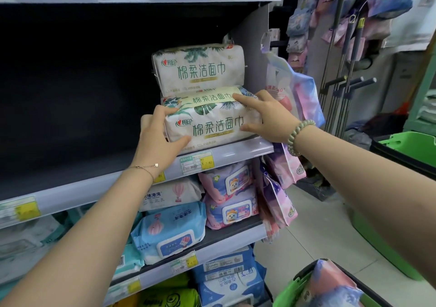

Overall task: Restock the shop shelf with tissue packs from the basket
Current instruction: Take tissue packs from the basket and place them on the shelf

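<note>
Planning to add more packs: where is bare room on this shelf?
Bare: the dark shelf stretch left of the stacked tissue packs. Crowded: the right end by the side panel, where the left hand and right hand hold the front pack; the shelf below is full of wipes.

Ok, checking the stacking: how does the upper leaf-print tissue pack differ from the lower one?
The upper pack sits higher and further back, untouched; the lower pack is at the front edge of the shelf, gripped by left hand and right hand. The upper shows mainly its front; the lower shows top and front. Both have white wrappers with green leaves and lettering.
</note>
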`<state>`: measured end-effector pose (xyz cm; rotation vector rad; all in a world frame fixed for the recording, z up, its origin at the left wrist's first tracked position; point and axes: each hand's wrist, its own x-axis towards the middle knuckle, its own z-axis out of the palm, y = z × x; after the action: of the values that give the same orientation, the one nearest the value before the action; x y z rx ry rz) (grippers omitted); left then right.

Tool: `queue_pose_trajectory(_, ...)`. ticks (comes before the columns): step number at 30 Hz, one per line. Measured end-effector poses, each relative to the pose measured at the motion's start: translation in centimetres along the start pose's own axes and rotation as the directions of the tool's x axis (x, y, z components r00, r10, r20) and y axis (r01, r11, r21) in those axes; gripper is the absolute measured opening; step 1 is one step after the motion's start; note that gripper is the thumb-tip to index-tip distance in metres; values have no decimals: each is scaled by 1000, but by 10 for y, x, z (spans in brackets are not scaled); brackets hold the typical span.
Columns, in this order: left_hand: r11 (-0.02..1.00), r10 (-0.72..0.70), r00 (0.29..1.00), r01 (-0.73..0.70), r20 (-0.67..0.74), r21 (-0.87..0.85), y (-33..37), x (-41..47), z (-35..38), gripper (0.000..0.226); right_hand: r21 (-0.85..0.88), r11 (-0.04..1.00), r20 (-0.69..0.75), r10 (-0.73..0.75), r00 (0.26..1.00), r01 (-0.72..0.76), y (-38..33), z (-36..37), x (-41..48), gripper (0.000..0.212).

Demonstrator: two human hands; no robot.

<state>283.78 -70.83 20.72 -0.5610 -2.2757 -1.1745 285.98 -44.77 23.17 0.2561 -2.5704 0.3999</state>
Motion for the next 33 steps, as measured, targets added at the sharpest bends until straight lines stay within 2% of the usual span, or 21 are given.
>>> queue_pose_trajectory(2,999,6,1000,-5,-24,46,3,-1,0,57,-54,998,18,-15,1000,16,1,-3,-4,73)
queue_pose_trajectory(6,981,34,996,-19,-79,191,11,-3,-1,58,-191,980,-118,-76,990,52,5,-2,-15,64)
queue_pose_trajectory(11,930,114,981,-49,-160,363,25,-13,-1,52,-258,959,-170,-161,972,114,8,-2,-32,51)
queue_pose_trajectory(14,893,187,978,-130,-91,430,34,-23,5,45,-268,955,-143,-170,975,127,7,-2,-46,46)
queue_pose_trajectory(17,801,298,952,-214,-63,558,40,-36,14,39,-261,956,-65,-158,985,136,6,-2,-61,43)
queue_pose_trajectory(19,780,329,944,-255,-28,571,44,-44,20,37,-272,952,-41,-156,987,140,7,-2,-71,41)
queue_pose_trajectory(25,771,306,936,-350,172,532,60,-68,47,35,-354,930,-30,-123,992,104,11,-4,-102,35)
queue_pose_trajectory(28,772,233,927,-361,295,524,67,-81,68,40,-390,916,-22,-107,994,90,16,-8,-121,33)
queue_pose_trajectory(33,774,179,878,-405,445,487,76,-109,111,39,-434,900,30,-17,999,28,31,-8,-160,33)
